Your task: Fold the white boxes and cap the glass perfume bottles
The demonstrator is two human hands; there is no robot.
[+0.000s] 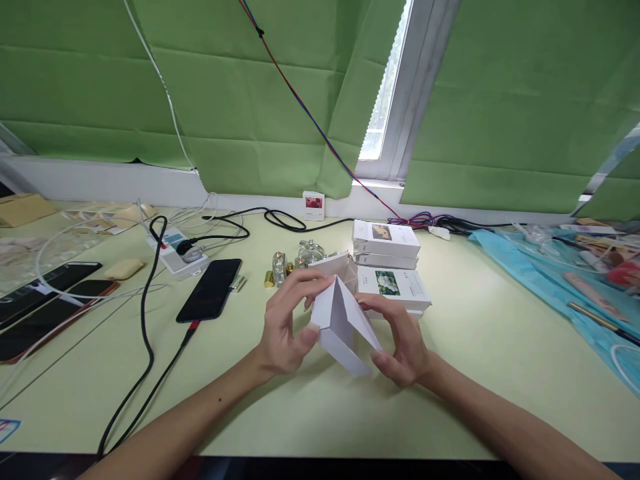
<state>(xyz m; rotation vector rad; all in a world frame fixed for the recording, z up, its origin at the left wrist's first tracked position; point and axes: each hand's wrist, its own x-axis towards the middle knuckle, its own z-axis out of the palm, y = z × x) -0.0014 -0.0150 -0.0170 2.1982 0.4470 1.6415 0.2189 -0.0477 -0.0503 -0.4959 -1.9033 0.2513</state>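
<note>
Between my hands is a white cardboard box (330, 315), partly folded, with one flap standing out and a gap down its middle. My left hand (290, 327) grips its left side, thumb in front and fingers over the top. On the right side, my right hand (403, 343) pinches the slanted panel between thumb and fingers. Just behind stands an open white box (345, 265). Glass bottles (311, 252) with gold parts lie beyond my left fingers. White boxes with flower pictures (393, 283) are stacked behind my right hand.
A black phone (210, 290) with a cable plugged in lies left, near a white power strip (177, 253). More phones (50, 313) lie farther left. Blue sheeting (560, 287) with assorted items covers the right side. A small white box (314, 205) stands by the wall.
</note>
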